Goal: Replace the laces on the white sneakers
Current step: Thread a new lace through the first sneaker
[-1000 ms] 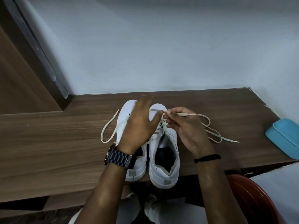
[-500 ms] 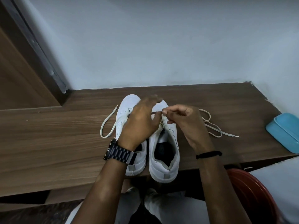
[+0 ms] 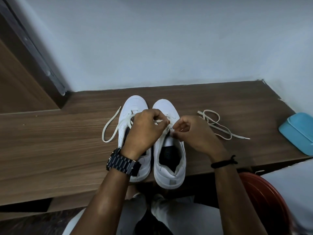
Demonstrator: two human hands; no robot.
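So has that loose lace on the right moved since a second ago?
Yes. The loose lace no longer runs taut to the right hand; that end has gone slack and lies coiled on the table, right of the right sneaker.

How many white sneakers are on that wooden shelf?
2. The left sneaker stands partly under the left hand; the right sneaker stands beside it, touching, toes toward the wall. No others show.
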